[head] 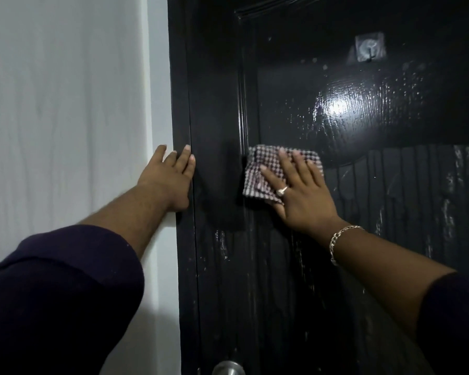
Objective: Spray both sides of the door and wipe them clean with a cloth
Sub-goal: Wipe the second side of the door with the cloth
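Right hand point(299, 192) pressed the checked cloth point(257, 171) flat-fingered on the wet black door point(363, 185); left hand point(171, 180), fingers straight, braced its frame point(180, 104). Drips might streak if left unwiped.

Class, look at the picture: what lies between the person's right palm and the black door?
In the head view, a folded checked cloth lies there: the right hand presses it flat against the door with straight fingers.

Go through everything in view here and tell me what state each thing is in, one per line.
door: shut against its frame, wet with droplets and streaks
cloth: folded, pressed flat on the door
right hand: fingers straight, pressing the cloth
left hand: flat on the frame's edge
adhesive hook: empty
doorknob: untouched
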